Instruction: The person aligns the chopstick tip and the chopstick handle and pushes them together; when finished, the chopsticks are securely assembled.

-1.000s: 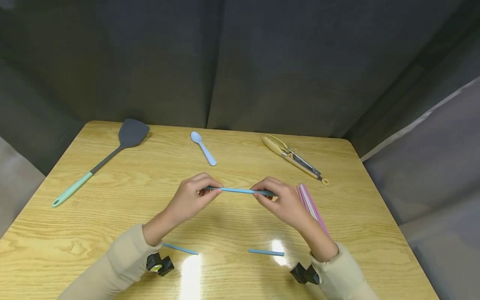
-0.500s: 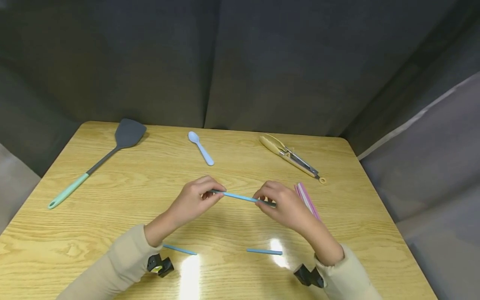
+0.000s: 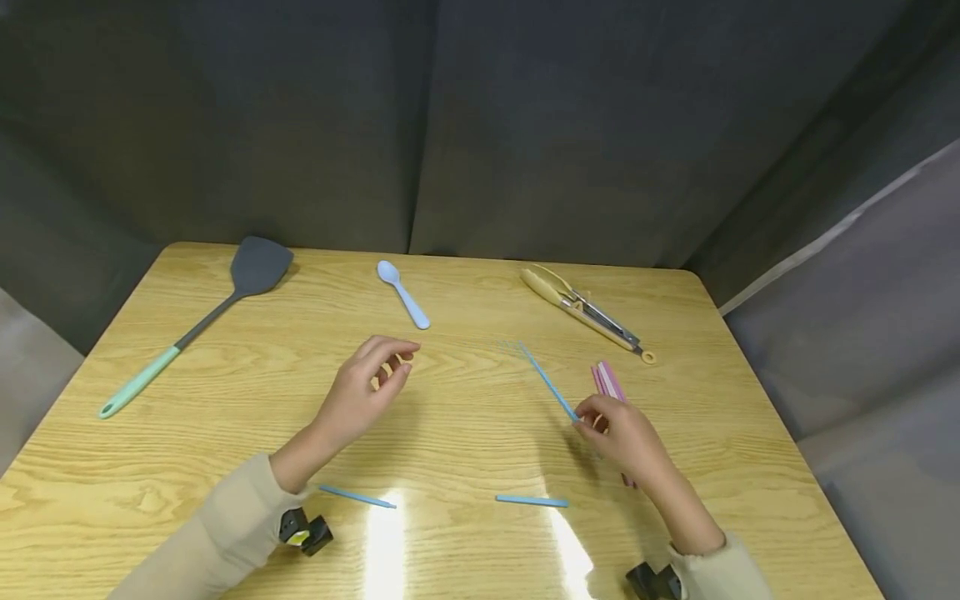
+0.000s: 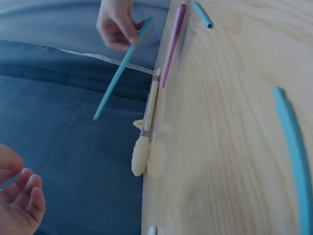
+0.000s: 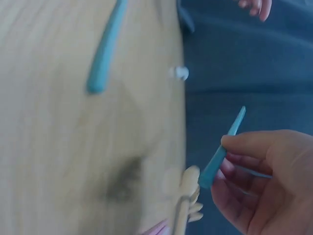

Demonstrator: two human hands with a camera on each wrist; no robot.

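Note:
Between thumb and fingertips, my right hand (image 3: 626, 435) pinches one end of a long thin blue stick (image 3: 547, 382). The stick slants up and away to the left, and its shadow falls on the table apart from it. My left hand (image 3: 352, 396) is raised over the table, fingers loosely bent, holding nothing. Two shorter blue pieces lie near the front: a left piece (image 3: 357, 497) with a narrower end, and a right piece (image 3: 531, 501). In the left wrist view a short blue piece (image 4: 203, 14) shows a hollow end. Pink and white sticks (image 3: 609, 380) lie partly hidden behind my right hand.
At the back left lies a dark spatula (image 3: 261, 267) with a mint handle. A light blue spoon (image 3: 403, 295) is at the back middle, and yellow-tipped tongs (image 3: 585, 312) rest at the back right. Dark curtains (image 3: 300, 125) hang behind the wooden table (image 3: 225, 400).
Both hands held the blue stick by its ends. The left hand has let go and drawn back left; the right hand has moved right and nearer with the stick, which now tilts steeply.

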